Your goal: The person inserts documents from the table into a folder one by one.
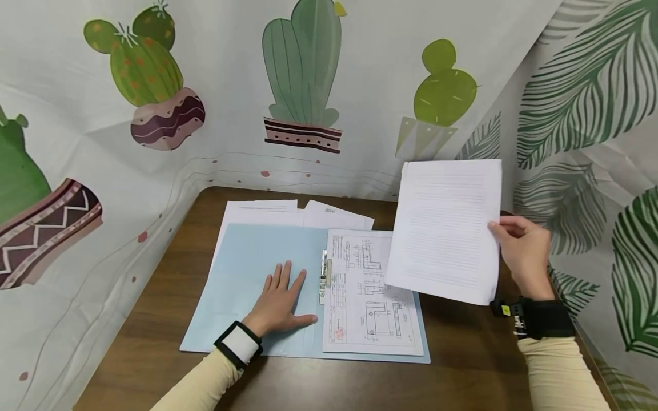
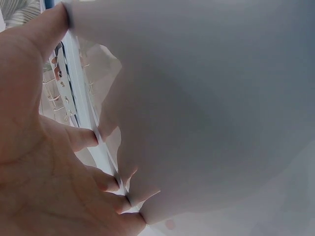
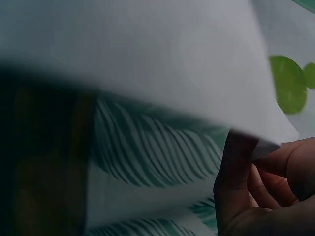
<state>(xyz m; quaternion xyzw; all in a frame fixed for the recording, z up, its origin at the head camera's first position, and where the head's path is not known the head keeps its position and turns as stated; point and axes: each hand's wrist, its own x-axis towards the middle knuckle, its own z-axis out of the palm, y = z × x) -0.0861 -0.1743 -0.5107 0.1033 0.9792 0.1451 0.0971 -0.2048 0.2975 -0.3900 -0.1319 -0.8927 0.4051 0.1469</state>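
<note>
A light blue folder [image 1: 257, 251] lies spread out on the table. My left hand [image 1: 277, 302] rests palm down on its inside left cover, fingers straight and spread, thumb toward the metal clip [image 1: 325, 277] at the spine. Printed technical drawings [image 1: 377, 328] lie in a stack on the right half. Above and right of that stack, my right hand [image 1: 524, 248] pinches the right edge of a white printed paper [image 1: 444, 228], held up and tilted. In the right wrist view, thumb and finger grip the edge of the paper [image 3: 187, 59].
Loose white sheets [image 1: 262, 211] stick out behind the folder, one more sheet [image 1: 336, 216] beside them. The brown wooden table [image 1: 452, 365] shows in front and to the right. A curtain [image 1: 221, 114] with cactus and leaf prints hangs behind and at the sides.
</note>
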